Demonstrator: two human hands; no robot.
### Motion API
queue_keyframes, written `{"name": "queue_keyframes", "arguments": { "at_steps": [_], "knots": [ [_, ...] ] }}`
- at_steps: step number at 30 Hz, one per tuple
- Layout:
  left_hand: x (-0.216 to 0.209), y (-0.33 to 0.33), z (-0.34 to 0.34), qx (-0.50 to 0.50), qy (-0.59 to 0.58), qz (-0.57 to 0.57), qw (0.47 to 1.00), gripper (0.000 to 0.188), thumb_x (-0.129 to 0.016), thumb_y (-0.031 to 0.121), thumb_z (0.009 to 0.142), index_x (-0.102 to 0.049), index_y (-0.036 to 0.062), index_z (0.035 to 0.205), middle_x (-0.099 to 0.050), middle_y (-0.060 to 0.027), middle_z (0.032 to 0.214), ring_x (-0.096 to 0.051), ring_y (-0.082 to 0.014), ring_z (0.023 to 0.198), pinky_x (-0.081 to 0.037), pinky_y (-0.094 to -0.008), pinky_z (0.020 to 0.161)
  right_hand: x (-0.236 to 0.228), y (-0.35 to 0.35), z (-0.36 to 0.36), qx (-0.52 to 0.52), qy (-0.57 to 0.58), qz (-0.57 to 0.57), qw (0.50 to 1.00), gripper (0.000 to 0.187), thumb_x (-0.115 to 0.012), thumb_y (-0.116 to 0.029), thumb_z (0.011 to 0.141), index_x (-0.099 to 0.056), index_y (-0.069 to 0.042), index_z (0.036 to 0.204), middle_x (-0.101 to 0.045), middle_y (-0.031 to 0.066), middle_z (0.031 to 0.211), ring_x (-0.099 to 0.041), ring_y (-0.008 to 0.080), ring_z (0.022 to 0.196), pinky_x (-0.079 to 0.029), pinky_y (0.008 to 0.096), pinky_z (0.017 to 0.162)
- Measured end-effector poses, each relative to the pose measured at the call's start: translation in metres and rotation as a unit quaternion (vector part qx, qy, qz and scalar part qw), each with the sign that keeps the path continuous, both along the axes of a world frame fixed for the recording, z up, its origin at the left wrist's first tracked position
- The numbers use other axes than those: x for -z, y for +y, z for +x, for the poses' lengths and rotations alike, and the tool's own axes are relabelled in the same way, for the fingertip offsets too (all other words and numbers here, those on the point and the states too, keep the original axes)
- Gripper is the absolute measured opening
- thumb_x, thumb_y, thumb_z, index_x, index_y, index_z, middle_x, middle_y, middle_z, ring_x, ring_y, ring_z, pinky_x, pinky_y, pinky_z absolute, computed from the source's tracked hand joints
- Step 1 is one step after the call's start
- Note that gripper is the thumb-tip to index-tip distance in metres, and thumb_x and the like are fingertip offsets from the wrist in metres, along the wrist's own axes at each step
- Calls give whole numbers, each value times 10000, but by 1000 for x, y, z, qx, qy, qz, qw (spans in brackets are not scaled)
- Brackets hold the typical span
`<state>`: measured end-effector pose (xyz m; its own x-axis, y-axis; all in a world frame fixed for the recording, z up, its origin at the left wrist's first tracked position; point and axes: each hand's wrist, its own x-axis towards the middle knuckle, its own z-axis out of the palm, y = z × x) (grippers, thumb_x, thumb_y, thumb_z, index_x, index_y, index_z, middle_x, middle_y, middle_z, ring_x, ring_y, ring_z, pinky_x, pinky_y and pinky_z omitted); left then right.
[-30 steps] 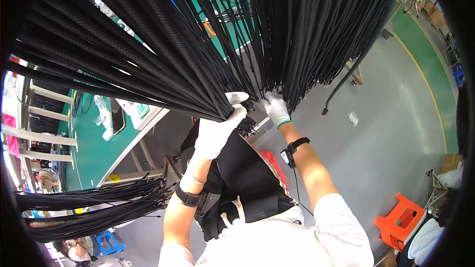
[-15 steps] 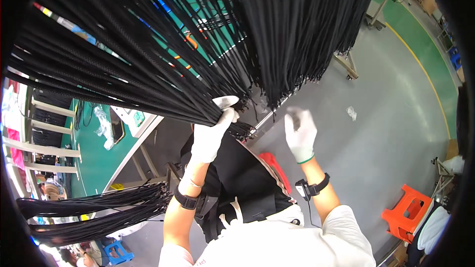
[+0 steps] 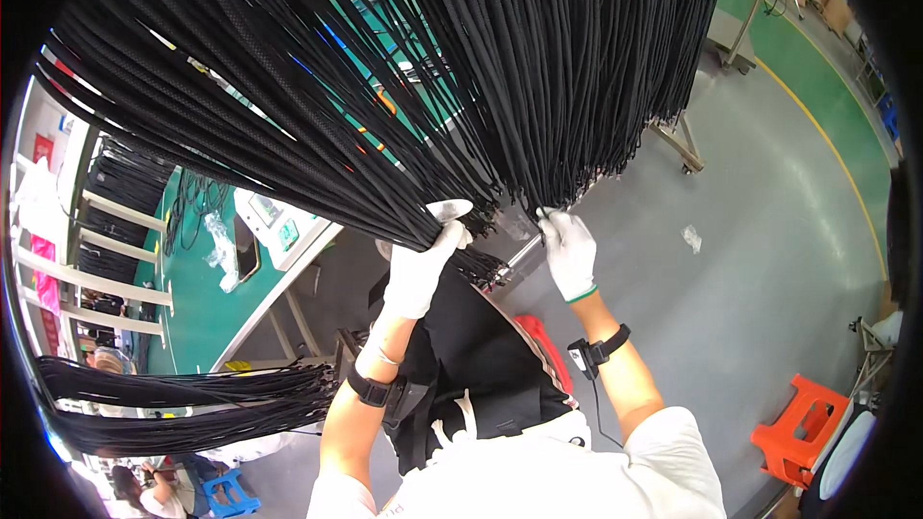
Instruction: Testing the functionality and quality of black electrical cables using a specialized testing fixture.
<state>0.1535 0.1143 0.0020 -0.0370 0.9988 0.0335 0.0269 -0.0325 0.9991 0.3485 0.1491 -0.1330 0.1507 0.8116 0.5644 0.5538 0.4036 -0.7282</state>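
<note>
My left hand [image 3: 423,264], in a white glove, is closed around a thick bundle of black sleeved cables [image 3: 317,178] that slants down from the upper left. Loose cable ends stick out past its fingers. My right hand [image 3: 569,252], gloved in white with a green cuff edge, pinches the lower end of a cable at the near tip of the hanging black cables [image 3: 577,67]. Those cables hang in a dense curtain from the top of the view. Exactly how many strands the right fingers hold is hidden.
A green worktable [image 3: 197,274] with a white device [image 3: 279,226] stands at the left. More black cables [image 3: 183,413] hang at lower left. An orange stool [image 3: 800,431] is at lower right, a blue stool [image 3: 231,495] at lower left. A person [image 3: 154,495] sits nearby.
My right hand has moved up and left to the hanging cables and now pinches a cable end. My left hand keeps its bundle and has shifted slightly right in view.
</note>
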Motion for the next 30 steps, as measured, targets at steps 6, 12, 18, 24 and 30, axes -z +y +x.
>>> {"name": "queue_keyframes", "arguments": {
  "at_steps": [6, 12, 18, 24, 30],
  "knots": [
    [1, 1, 0, -3, -3, -7, 1000, 248, -528, 0, 929, -606, -71, 1154, -605, -44, 790, -597, -149, 797, -494, -305, 832, 77, -8, -12, 2, -55, -151, 987, 119, -625, -195, 898, -655, -98, 961, -655, 152, 830, -631, 339, 816, -505, 438, 699],
    [1, 1, 1, -1, -9, 0, 1000, 251, -528, 5, 932, -601, -79, 1157, -610, -47, 793, -599, -155, 802, -491, -310, 838, 105, 3, -15, -21, -35, -174, 984, 171, -613, -257, 904, -633, -99, 968, -654, 159, 820, -630, 356, 836, -499, 475, 709],
    [1, 1, 1, 2, -14, -2, 1000, 249, -530, 10, 934, -601, -77, 1156, -617, -50, 801, -597, -156, 810, -487, -309, 838, 99, 1, -17, 17, -146, -247, 958, 187, -574, -266, 926, -647, -97, 957, -660, 168, 850, -638, 361, 829, -515, 470, 722],
    [2, 0, -3, 0, 0, -7, 1000, 245, -530, 13, 938, -604, -70, 1156, -621, -56, 818, -593, -152, 817, -481, -301, 836, 19, -20, -32, -186, -190, -401, 876, 212, -567, -229, 930, -659, -74, 1041, -682, 178, 979, -653, 361, 934, -527, 436, 818],
    [-1, -3, -5, -6, 6, -11, 1000, 241, -530, 10, 940, -609, -62, 1156, -624, -60, 829, -594, -148, 820, -477, -293, 840, -41, 30, -77, -119, 178, -53, 975, 242, -500, -141, 979, -628, -19, 1145, -676, 179, 1060, -653, 333, 1019, -511, 365, 877]
  ]
}}
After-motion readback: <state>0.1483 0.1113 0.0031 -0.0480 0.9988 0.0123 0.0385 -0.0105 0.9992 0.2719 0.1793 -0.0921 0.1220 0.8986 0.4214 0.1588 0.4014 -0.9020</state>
